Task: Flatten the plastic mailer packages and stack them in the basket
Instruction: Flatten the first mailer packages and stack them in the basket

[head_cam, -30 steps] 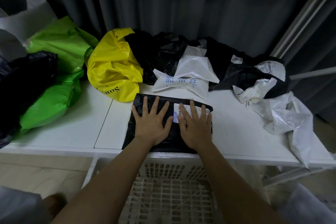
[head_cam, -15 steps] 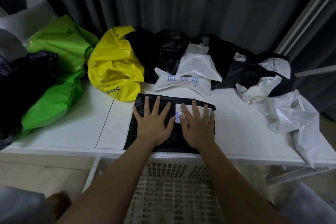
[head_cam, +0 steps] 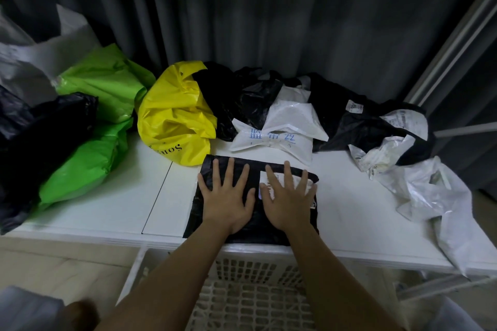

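Both hands pressing flat on black plastic mailer (head_cam: 252, 226), which is lying at front edge of white table (head_cam: 107, 212), directly above white lattice basket (head_cam: 242, 290). L hand (head_cam: 228, 201) and R hand (head_cam: 289, 200) side by side, palms down, fingers spread straight — nothing pinched or gripped. R fingers are covering part of white shipping label (head_cam: 285, 183) w/ barcode.

Handling est. (judgement): mailer is looking thin, soft, v. light, prob. empty; film glossy so likely slippery on smooth tabletop and against skin. No stiffness — it'll be drooping if lifted by one corner and may be springing back where air is trapped. Not fragile.

Where to take hold: prob. best pinching both short edges, or near edge with thumbs under, since near edge is sitting right at table lip — then sliding it off and lowering flat into basket. Basket interior only partly visible; can't tell if anything is stacked inside.

Remaining work is looking large: yellow bag (head_cam: 174, 121), green mailers (head_cam: 105, 115), white mailer w/ blue print (head_cam: 274, 140), more black and white ones are crumpled along back of table.
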Available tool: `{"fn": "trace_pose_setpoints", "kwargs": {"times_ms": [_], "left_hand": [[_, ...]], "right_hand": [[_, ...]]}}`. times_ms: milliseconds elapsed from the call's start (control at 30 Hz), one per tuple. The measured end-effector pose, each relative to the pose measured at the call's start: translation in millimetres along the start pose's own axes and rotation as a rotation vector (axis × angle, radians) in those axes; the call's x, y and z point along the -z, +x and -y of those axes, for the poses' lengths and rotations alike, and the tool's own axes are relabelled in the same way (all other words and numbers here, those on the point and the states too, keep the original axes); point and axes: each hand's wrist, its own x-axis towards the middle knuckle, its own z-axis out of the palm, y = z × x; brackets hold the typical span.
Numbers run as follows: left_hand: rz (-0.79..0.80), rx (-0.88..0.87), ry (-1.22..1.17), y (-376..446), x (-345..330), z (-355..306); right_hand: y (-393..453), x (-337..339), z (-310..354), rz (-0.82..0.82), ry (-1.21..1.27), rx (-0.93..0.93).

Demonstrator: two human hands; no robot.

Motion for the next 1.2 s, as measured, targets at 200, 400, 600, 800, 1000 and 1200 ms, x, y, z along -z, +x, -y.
{"fn": "trace_pose_setpoints", "kwargs": {"times_ms": [200,400,600,800,1000,1200], "left_hand": [[0.010,0.195,0.012,5.1,8.4,1.8],[-0.016,0.167,0.015,-0.3,8.7,4.0],[-0.116,0.141,0.066,-2.8,4.1,2.1],[-0.315,0.010,0.071,-5.8,6.3,8.3],[-0.191,-0.110,0.064,-31.4,-4.1,27.9],[-0.194,-0.098,0.053,-33.6,-7.5,27.8]], "right_hand": [[1.9,-3.4,-2.2,-0.027,0.003,-0.017],[-8.3,8.0,5.0,0.004,-0.026,0.064],[-42.8,-8.8,2.9,-0.122,-0.033,0.135],[-44.7,-11.3,1.3,-0.150,0.001,0.123],[-43.8,-12.9,-0.7,-0.199,0.007,0.134],[-46.6,-11.8,0.7,-0.189,-0.003,0.128]]}}
